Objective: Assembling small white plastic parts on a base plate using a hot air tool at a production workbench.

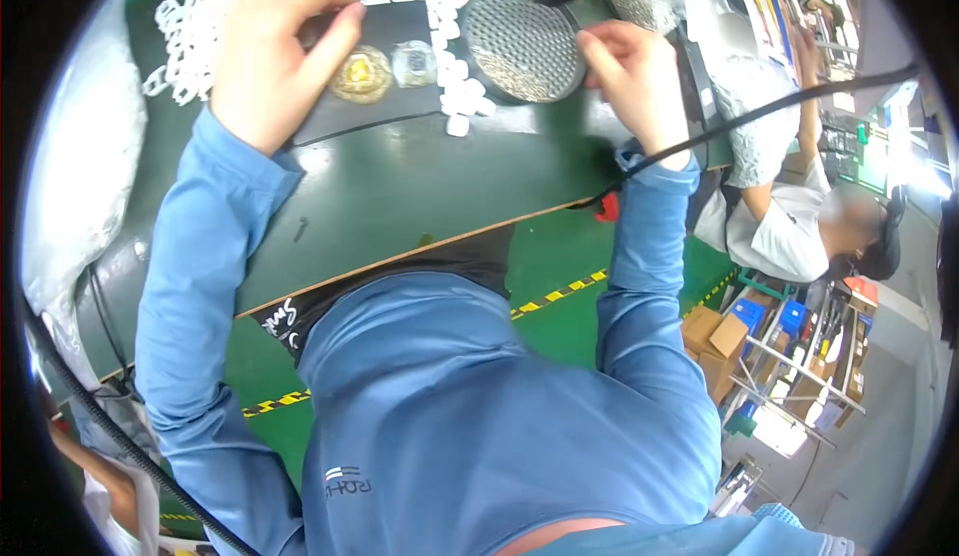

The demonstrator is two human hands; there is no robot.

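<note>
My left hand rests over the left side of a dark flat plate, thumb and forefinger tips close together; anything between them is too small or hidden to make out. On the plate lie a round yellowish part and a small square, silvery part. At the right rim of a round, dimpled dark dish is my right hand, its thumb and fingers drawn together in a pinch. What that pinch holds, if anything, cannot be seen. Many tiny metal pieces gather in the dish's near part.
White chain-like plastic pieces pile beside my left hand; small white pieces lie between plate and dish. A black cable crosses my right wrist. Clear plastic bags lie leftward. Another person is at the right.
</note>
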